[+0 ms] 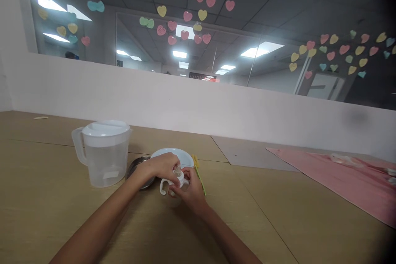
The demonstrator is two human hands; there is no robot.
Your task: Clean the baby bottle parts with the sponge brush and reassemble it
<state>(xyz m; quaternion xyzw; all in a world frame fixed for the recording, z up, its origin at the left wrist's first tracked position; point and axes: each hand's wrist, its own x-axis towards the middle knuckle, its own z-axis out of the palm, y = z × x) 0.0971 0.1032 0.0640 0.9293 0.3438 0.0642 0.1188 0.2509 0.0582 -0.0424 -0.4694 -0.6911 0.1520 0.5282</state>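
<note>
**Bottle (178, 186) pinched at table (37, 165)**

The left hand (162, 167) curls over the top of the bottle, its fingers closed around it, while the right hand (192, 194) pinches its white collar (182, 180) between fingers and thumb. Behind them sit a white plate (173, 156), a steel bowl (138, 171) and a lidded jug (103, 156), whose small label (110, 174) shows no readable writing.

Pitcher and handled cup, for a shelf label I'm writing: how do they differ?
The pitcher is far larger than the handled cup. The pitcher stands alone on the table, while the handled cup is gripped between the left hand and right hand. The pitcher shows a white lid in place; the hands hide most of the handled cup's top. Both have see-through bodies and a side handle.
</note>
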